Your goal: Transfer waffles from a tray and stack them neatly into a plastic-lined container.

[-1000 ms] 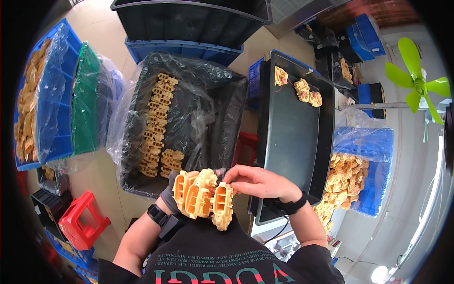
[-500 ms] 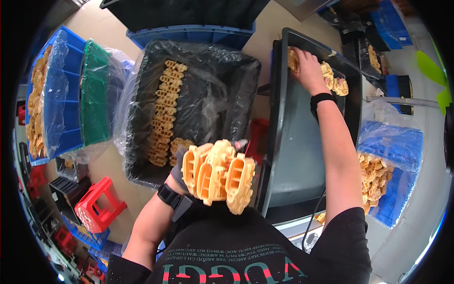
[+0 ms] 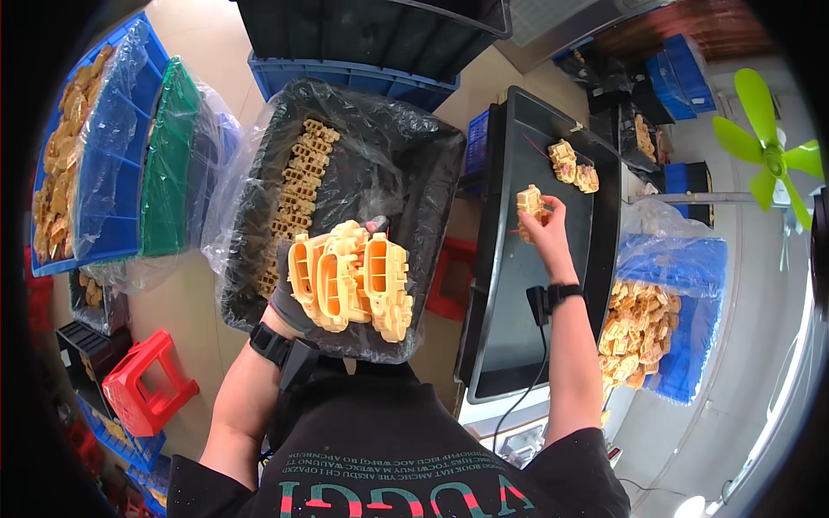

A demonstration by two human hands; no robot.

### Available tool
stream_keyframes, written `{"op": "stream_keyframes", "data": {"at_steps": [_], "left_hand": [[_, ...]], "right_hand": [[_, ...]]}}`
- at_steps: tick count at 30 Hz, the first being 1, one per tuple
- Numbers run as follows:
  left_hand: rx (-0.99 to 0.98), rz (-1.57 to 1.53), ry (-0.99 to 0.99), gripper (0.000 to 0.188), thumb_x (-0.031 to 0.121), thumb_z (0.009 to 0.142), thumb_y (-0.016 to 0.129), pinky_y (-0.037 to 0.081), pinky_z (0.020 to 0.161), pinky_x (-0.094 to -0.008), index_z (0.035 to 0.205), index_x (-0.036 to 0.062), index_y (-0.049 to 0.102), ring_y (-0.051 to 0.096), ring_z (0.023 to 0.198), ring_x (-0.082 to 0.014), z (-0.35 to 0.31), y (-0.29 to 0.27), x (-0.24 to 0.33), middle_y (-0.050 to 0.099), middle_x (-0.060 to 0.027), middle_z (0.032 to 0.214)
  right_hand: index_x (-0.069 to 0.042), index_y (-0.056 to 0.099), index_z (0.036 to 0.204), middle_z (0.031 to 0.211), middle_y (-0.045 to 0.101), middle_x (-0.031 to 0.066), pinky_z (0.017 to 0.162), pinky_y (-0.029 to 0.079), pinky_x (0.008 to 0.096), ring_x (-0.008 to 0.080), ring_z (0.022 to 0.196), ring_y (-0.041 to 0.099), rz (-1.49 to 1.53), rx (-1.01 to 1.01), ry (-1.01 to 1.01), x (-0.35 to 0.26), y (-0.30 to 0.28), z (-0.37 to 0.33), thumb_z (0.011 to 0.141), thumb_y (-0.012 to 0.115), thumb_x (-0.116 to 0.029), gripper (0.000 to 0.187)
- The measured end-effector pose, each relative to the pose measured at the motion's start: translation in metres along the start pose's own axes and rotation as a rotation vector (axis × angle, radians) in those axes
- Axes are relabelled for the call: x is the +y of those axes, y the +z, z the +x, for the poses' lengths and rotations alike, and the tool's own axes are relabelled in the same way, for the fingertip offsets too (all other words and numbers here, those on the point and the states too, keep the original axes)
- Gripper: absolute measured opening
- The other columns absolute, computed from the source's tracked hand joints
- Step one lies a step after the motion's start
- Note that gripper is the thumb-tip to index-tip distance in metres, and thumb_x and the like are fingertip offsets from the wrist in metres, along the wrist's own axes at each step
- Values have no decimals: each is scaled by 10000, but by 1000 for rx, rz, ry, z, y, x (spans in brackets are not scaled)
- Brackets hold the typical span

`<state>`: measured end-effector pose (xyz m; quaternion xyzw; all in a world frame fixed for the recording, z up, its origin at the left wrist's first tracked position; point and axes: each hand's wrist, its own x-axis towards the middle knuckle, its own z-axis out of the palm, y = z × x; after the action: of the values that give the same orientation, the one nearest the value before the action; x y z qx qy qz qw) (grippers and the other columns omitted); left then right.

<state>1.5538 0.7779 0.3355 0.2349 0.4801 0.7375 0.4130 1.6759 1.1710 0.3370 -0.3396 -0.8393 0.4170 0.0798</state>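
My left hand (image 3: 289,304), in a grey glove, is closed around several cream-yellow moulded plastic housings (image 3: 347,281), standing side by side with their oval openings turned toward me. They are over the near part of a black bin (image 3: 389,164) lined with clear film. Inside that bin, a long row of like housings (image 3: 302,186) runs along the left side, its near end partly hidden by my hand. On the right, my bare right hand (image 3: 551,237) pinches a single plastic housing (image 3: 528,202) above a shallow black tray (image 3: 518,319). Two more housings (image 3: 573,166) lie at the tray's far end.
Blue (image 3: 112,173) and green (image 3: 168,164) film-lined crates stand at the left, above a red stool (image 3: 151,382). Beyond the bin are stacked crates (image 3: 363,78). Right of the tray sits a blue crate (image 3: 691,328) heaped with yellow parts, near a green fan (image 3: 771,155).
My right hand has drawn back toward me from the tray's far end, bringing a housing with it. My left hand still holds its group, now further over the bin. The view has shifted.
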Motion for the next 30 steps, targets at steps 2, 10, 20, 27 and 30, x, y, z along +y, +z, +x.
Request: {"op": "stream_keyframes", "data": {"at_steps": [2, 10, 20, 27, 30], "left_hand": [[-100, -943, -8, 456, 310, 1017, 337, 360, 1092, -443, 1403, 67, 355, 445, 1291, -285, -9, -9, -8, 432, -109, 1423], [-231, -984, 18, 508, 351, 1024, 333, 308, 1121, -412, 1461, 101, 269, 371, 1348, -244, -44, -26, 14, 359, -87, 1474], [-234, -1087, -93, 632, 390, 991, 411, 240, 1154, -388, 1503, 101, 178, 290, 1397, -203, -96, -61, 21, 253, -34, 1539], [-66, -858, -71, 506, 327, 1029, 318, 342, 1103, -462, 1464, 74, 268, 381, 1346, -276, -120, -74, 18, 384, -115, 1452], [-172, -1156, -223, 714, 428, 953, 506, 285, 1134, -360, 1499, 86, 198, 376, 1351, -199, -117, -80, 6, 343, -79, 1495]], "right_hand": [[-75, 397, 1290, 1136, 582, 137, 764, 503, 324, 222, 965, 620, 259, -89, 145, -58, 0, -41, 871, 642, -207, 503], [-50, 399, 1400, 1204, 583, 82, 650, 470, 229, 135, 930, 601, 800, -733, 224, -177, 33, -149, 971, 447, -429, 574], [-63, 474, 1264, 1165, 526, 48, 920, 446, 281, 155, 1061, 538, 431, -779, 226, -238, 84, -163, 813, 754, -203, 549], [-47, 557, 1151, 1269, 463, 141, 953, 444, 344, 298, 1141, 516, -263, -854, -417, -266, 103, -163, 703, 834, -213, 552], [-39, 528, 1187, 1249, 484, 135, 941, 449, 349, 296, 1123, 528, -345, -1015, -561, -269, 111, -164, 707, 834, -261, 612]]}}
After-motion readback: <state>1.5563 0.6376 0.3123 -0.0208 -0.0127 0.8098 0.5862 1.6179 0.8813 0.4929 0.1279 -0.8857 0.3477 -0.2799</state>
